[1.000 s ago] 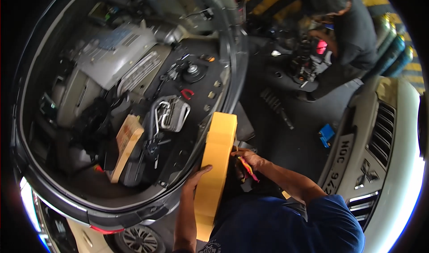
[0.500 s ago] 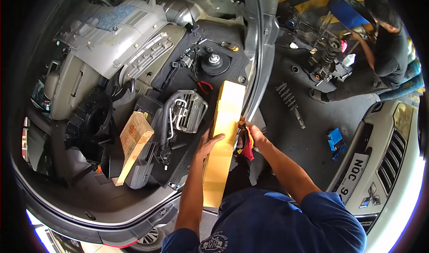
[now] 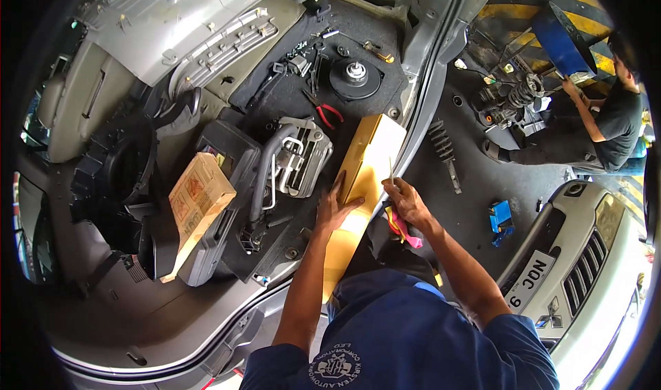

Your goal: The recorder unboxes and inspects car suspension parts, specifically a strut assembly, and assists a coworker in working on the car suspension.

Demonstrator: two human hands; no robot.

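Observation:
A long yellow cardboard box (image 3: 368,163) lies slanted on the edge of an open car boot. My left hand (image 3: 335,208) rests flat on its left side, fingers spread. My right hand (image 3: 406,201) is at the box's right edge, closed on a thin blade-like tool (image 3: 390,171) that points up along the box, with a red and yellow cloth (image 3: 403,230) beneath the hand. A grey finned metal unit with pipes (image 3: 301,157) lies just left of the box.
In the boot lie a brown cardboard box (image 3: 196,201), red-handled pliers (image 3: 325,110), a round black mount (image 3: 355,75) and black plastic housings (image 3: 131,176). On the floor: a coil spring (image 3: 442,148), a blue object (image 3: 500,216). Another person (image 3: 606,125) works at the right. A white car front (image 3: 585,266) stands nearby.
The yellow box has gone from held up on end to lying on the boot edge. My left hand now presses on it; my right hand brought the tool to its edge.

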